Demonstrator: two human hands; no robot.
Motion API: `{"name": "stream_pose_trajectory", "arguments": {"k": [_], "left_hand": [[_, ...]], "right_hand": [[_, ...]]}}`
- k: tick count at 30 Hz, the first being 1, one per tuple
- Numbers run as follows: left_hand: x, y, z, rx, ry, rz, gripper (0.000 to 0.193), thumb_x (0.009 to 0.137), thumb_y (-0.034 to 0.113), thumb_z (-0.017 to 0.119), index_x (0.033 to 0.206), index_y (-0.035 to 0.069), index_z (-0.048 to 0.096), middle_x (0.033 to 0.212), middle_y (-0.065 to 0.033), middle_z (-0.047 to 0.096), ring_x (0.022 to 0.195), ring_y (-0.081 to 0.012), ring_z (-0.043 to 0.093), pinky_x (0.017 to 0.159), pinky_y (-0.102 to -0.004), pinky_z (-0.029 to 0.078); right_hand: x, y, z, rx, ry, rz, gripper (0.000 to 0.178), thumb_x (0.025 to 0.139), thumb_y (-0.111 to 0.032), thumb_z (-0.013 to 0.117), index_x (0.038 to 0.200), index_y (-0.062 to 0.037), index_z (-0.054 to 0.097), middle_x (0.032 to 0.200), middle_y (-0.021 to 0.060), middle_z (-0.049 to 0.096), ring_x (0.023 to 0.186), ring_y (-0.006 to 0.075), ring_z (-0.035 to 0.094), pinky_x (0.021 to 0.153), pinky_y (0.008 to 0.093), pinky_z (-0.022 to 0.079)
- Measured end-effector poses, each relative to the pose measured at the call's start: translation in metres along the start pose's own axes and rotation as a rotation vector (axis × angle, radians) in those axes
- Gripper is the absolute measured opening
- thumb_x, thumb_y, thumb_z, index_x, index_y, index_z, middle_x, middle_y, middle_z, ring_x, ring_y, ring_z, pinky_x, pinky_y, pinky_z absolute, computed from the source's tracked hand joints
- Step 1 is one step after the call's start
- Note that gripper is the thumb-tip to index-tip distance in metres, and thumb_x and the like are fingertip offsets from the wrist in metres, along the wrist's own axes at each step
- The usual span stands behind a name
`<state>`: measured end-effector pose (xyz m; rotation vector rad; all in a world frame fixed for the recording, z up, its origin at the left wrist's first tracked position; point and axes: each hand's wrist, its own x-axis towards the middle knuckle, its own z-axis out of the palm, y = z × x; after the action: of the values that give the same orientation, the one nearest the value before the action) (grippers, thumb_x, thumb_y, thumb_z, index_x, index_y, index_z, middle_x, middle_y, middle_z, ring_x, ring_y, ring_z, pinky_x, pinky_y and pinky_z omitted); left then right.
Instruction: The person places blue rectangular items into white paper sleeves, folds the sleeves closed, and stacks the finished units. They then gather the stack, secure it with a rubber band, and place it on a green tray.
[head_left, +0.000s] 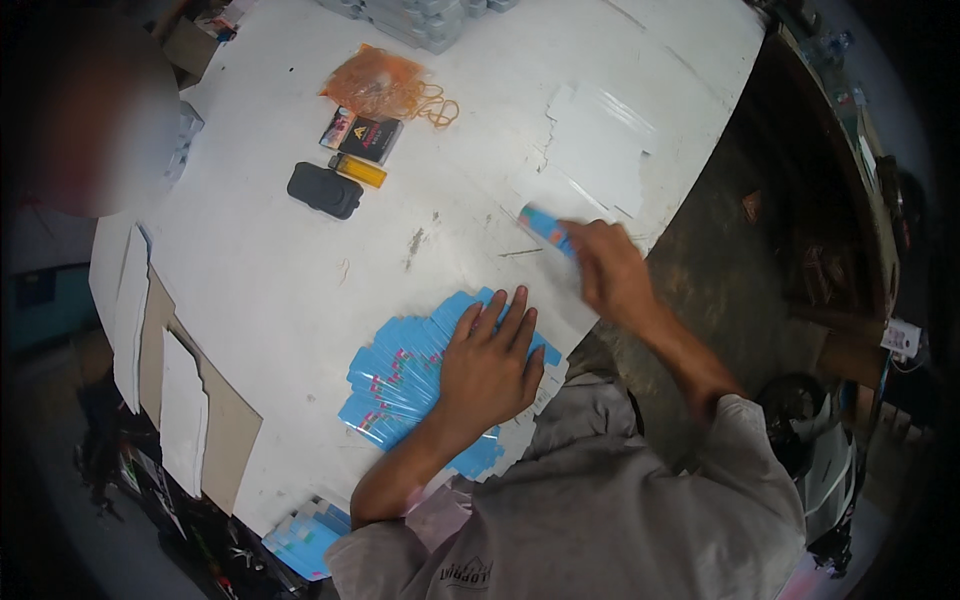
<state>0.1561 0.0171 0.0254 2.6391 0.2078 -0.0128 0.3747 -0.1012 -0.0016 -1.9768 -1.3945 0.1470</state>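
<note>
Tabletop (450, 180), white and scuffed, spread before us. Close to us lay a fan of flat blue cartons (385, 372). Our left hand (488, 365) rested palm-down on it, fingers spread, grip slack. Our right hand (612, 265) was closed in a grip. Beyond both lay an orange bag (372, 80) and a dark case (325, 190). In that right hand's grasp, beyond the fan, was a blurred blue piece (543, 226). A yellow lighter (362, 171) lay by the case.
</note>
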Motion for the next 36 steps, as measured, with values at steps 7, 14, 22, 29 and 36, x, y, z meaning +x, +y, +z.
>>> {"name": "stream_pose_trajectory", "arguments": {"k": [7, 14, 22, 29, 36], "left_hand": [[0.003, 0.008, -0.012, 0.081, 0.076, -0.011, 0.070, 0.094, 0.029, 0.065, 0.156, 0.004, 0.044, 0.162, -0.0235, 0.039, 0.149, -0.0405, 0.038, 0.121, -0.0594, 0.027], [0.004, 0.005, -0.017, -0.032, -0.020, 0.028, 0.072, 0.092, 0.035, 0.069, 0.150, -0.003, 0.049, 0.162, -0.0225, 0.039, 0.153, -0.0404, 0.032, 0.124, -0.0621, 0.021], [0.002, 0.001, -0.004, -0.030, 0.089, 0.028, 0.054, 0.094, 0.029, 0.067, 0.141, 0.003, 0.063, 0.149, -0.0249, 0.055, 0.139, -0.0410, 0.052, 0.115, -0.0543, 0.037], [0.003, 0.006, -0.009, -0.053, 0.128, -0.011, 0.061, 0.095, 0.028, 0.065, 0.152, 0.008, 0.053, 0.148, -0.0285, 0.054, 0.139, -0.0414, 0.051, 0.115, -0.0527, 0.037], [0.003, 0.002, -0.005, -0.045, 0.117, -0.004, 0.060, 0.098, 0.028, 0.062, 0.153, 0.008, 0.051, 0.150, -0.0294, 0.051, 0.143, -0.0416, 0.048, 0.118, -0.0552, 0.034]], "right_hand": [[0.000, -0.051, -0.015, 0.216, -0.237, 0.268, 0.037, 0.094, -0.006, 0.066, 0.130, -0.0002, 0.059, 0.096, 0.0254, 0.066, 0.087, 0.0421, 0.068, 0.071, 0.0497, 0.051], [0.013, -0.006, -0.008, -0.239, 0.060, 0.174, 0.026, 0.093, -0.010, 0.068, 0.118, -0.0031, 0.068, 0.116, 0.0234, 0.067, 0.109, 0.0403, 0.065, 0.086, 0.0515, 0.052], [0.006, -0.014, 0.000, -0.083, -0.019, -0.109, 0.044, 0.080, 0.002, 0.072, 0.124, 0.0005, 0.068, 0.093, 0.0154, 0.058, 0.087, 0.0336, 0.060, 0.077, 0.0423, 0.050], [-0.005, -0.018, 0.007, -0.029, -0.127, 0.027, 0.039, 0.089, -0.008, 0.075, 0.126, -0.0005, 0.066, 0.106, 0.0151, 0.058, 0.096, 0.0328, 0.059, 0.081, 0.0436, 0.049], [0.002, -0.026, 0.000, -0.237, 0.002, -0.112, 0.044, 0.089, -0.009, 0.076, 0.131, -0.0007, 0.064, 0.098, 0.0217, 0.066, 0.088, 0.0388, 0.065, 0.079, 0.0468, 0.054]]}}
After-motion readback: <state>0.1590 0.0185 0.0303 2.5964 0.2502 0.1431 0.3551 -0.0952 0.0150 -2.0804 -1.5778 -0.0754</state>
